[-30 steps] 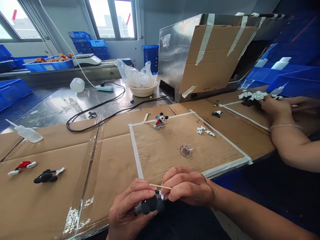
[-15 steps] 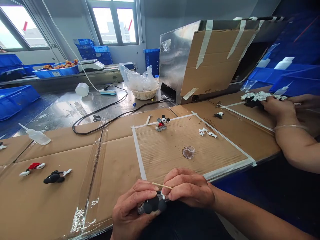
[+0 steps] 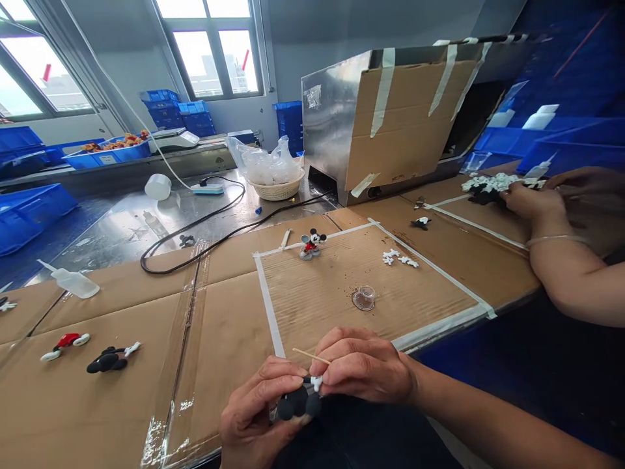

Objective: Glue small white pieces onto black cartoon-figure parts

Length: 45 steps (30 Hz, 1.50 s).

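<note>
My left hand (image 3: 263,407) is closed round a black mouse figurine (image 3: 294,400) with round ears, above the table's front edge. My right hand (image 3: 364,366) is closed, with a thin wooden stick (image 3: 310,355) held across its fingers. Its fingertips also touch a small white glove-shaped hand (image 3: 316,383) at the end of the figurine's black arm. Beyond my hands, a small clear cup (image 3: 365,296) stands on the cardboard with brown specks around it. Several white glove pieces (image 3: 398,258) lie farther back. A finished-looking mouse figurine (image 3: 312,244) stands upright near the taped edge.
Red-and-white legs (image 3: 66,345), a black figurine part (image 3: 110,359) and a squeeze bottle (image 3: 75,281) lie at left. A metal box (image 3: 325,130) with a cardboard flap stands behind. At right, a co-worker's hands (image 3: 534,195) are at a pile of white pieces (image 3: 493,182).
The view has tilted slightly up and shifted right. Both my hands keep their holds, and the wooden stick and figurine have barely moved.
</note>
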{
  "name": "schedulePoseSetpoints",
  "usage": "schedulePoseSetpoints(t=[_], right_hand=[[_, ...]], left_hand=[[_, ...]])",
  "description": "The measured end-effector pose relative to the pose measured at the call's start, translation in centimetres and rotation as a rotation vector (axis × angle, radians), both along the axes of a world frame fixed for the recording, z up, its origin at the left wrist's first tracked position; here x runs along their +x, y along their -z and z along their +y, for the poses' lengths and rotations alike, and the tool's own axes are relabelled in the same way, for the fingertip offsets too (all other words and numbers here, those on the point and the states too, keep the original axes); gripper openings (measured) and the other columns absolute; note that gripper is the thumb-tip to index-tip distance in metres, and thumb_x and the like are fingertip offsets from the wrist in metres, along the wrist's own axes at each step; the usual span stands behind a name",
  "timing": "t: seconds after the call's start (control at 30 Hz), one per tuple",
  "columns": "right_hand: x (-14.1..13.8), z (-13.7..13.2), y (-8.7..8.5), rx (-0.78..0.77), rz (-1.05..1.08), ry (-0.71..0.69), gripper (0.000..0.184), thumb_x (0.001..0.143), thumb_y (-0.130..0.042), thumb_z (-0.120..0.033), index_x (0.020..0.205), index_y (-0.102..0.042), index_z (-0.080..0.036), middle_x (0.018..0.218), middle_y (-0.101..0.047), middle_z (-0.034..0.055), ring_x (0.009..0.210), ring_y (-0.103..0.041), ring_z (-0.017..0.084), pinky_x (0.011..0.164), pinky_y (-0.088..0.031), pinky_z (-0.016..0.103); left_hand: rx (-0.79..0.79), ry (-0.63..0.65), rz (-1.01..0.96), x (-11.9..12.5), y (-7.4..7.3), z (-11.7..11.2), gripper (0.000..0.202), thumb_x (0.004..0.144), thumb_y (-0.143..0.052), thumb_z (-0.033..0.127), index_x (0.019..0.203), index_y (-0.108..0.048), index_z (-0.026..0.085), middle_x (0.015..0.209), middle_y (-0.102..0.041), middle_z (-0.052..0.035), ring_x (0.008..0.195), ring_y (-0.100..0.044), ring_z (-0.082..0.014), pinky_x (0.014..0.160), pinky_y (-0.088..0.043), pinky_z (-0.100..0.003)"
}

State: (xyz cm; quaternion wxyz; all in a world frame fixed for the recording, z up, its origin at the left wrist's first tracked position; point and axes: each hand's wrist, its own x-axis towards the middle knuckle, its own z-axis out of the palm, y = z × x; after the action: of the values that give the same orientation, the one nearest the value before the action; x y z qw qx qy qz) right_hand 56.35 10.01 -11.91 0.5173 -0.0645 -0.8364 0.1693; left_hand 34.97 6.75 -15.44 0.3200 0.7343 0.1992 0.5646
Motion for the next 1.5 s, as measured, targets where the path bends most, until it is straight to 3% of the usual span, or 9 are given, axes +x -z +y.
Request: schedulePoseSetpoints(t=[0.3, 0.43, 0.53, 0.63, 0.7, 1.03, 1.23, 1.4, 1.5], right_hand=[[-0.8, -0.1, 0.5, -0.048, 0.020, -0.024, 0.007, 0.092, -0.060, -0.007, 0.098, -0.063, -0.008, 0.086, -0.071, 0.0117, 0.083, -0.065, 0.015, 0.077, -0.058, 0.027], [-0.9, 0.4, 0.1, -0.047, 0.039, 0.037, 0.022, 0.087, -0.070, -0.017, 0.106, -0.062, -0.009, 0.095, -0.073, 0.0129, 0.091, -0.067, 0.016, 0.082, -0.058, 0.027], [-0.7, 0.8, -0.5, -0.016, 0.095, 0.097, 0.035, 0.087, -0.072, -0.026, 0.115, -0.059, -0.009, 0.107, -0.072, 0.0166, 0.102, -0.067, 0.018, 0.088, -0.057, 0.029], [-0.8, 0.9, -0.7, -0.001, 0.143, 0.132, 0.028, 0.091, -0.067, -0.020, 0.116, -0.059, -0.011, 0.109, -0.072, 0.0153, 0.103, -0.068, 0.017, 0.089, -0.057, 0.029], [-1.2, 0.7, -0.5, 0.001, 0.150, 0.149, 0.023, 0.093, -0.064, -0.017, 0.115, -0.059, -0.012, 0.108, -0.073, 0.0136, 0.102, -0.069, 0.016, 0.089, -0.056, 0.028], [-2.8, 0.4, 0.8, 0.046, 0.094, 0.291, 0.013, 0.099, -0.055, -0.022, 0.107, -0.062, -0.016, 0.104, -0.075, 0.0078, 0.097, -0.071, 0.011, 0.096, -0.052, 0.021], [-2.7, 0.8, 1.8, 0.066, 0.042, 0.278, 0.018, 0.096, -0.057, -0.020, 0.113, -0.061, -0.018, 0.107, -0.075, 0.0082, 0.098, -0.072, 0.015, 0.092, -0.056, 0.023], [-2.8, 1.2, 2.9, 0.032, 0.024, 0.247, 0.023, 0.093, -0.060, -0.019, 0.116, -0.062, -0.021, 0.109, -0.074, 0.0069, 0.098, -0.072, 0.016, 0.090, -0.059, 0.022], [-2.9, 1.1, 3.4, -0.025, 0.035, 0.313, 0.021, 0.092, -0.061, -0.024, 0.112, -0.067, -0.027, 0.102, -0.076, 0.0051, 0.093, -0.074, 0.018, 0.084, -0.062, 0.020]], left_hand=[[-0.044, 0.002, -0.027, 0.0, 0.0, 0.1, 0.034, 0.079, -0.076, 0.013, 0.111, -0.069, 0.020, 0.099, -0.073, -0.0080, 0.092, -0.069, -0.0225, 0.082, -0.058, -0.035], [-0.108, -0.029, -0.099, -0.1, -0.1, -0.2, 0.033, 0.074, -0.080, 0.019, 0.106, -0.075, 0.022, 0.093, -0.077, -0.0063, 0.089, -0.071, -0.0210, 0.082, -0.058, -0.029], [-0.430, -0.170, -0.240, -0.5, -0.2, -0.6, 0.027, 0.069, -0.084, 0.026, 0.095, -0.078, 0.022, 0.089, -0.078, -0.0076, 0.083, -0.073, -0.0209, 0.080, -0.059, -0.026], [-0.804, -0.346, -0.374, -1.7, -0.5, -0.6, 0.031, 0.063, -0.088, 0.034, 0.088, -0.078, 0.019, 0.084, -0.078, -0.0088, 0.075, -0.074, -0.0212, 0.073, -0.060, -0.026], [-0.891, -0.371, -0.396, -3.0, -0.8, -0.1, 0.035, 0.059, -0.089, 0.036, 0.087, -0.077, 0.017, 0.084, -0.078, -0.0099, 0.074, -0.074, -0.0229, 0.072, -0.061, -0.029], [-0.808, -0.563, -0.226, -9.8, -2.0, 1.0, 0.037, 0.060, -0.088, 0.036, 0.088, -0.074, 0.016, 0.088, -0.077, -0.0076, 0.088, -0.073, -0.0213, 0.083, -0.056, -0.028], [-0.695, -0.784, -0.034, -14.7, -2.0, 0.8, 0.041, 0.062, -0.087, 0.036, 0.096, -0.075, 0.016, 0.072, -0.072, -0.0020, 0.057, -0.060, -0.0113, 0.054, -0.046, -0.020], [-0.545, -0.870, 0.121, -17.1, -1.5, 1.7, 0.026, 0.066, -0.082, 0.029, 0.090, -0.077, 0.020, 0.108, -0.072, -0.0058, 0.084, -0.066, -0.0160, 0.069, -0.050, -0.023], [-0.486, -0.888, 0.184, -17.8, -0.9, 2.8, 0.024, 0.073, -0.078, 0.028, 0.094, -0.074, 0.017, 0.113, -0.069, -0.0079, 0.088, -0.066, -0.0175, 0.077, -0.053, -0.031]])
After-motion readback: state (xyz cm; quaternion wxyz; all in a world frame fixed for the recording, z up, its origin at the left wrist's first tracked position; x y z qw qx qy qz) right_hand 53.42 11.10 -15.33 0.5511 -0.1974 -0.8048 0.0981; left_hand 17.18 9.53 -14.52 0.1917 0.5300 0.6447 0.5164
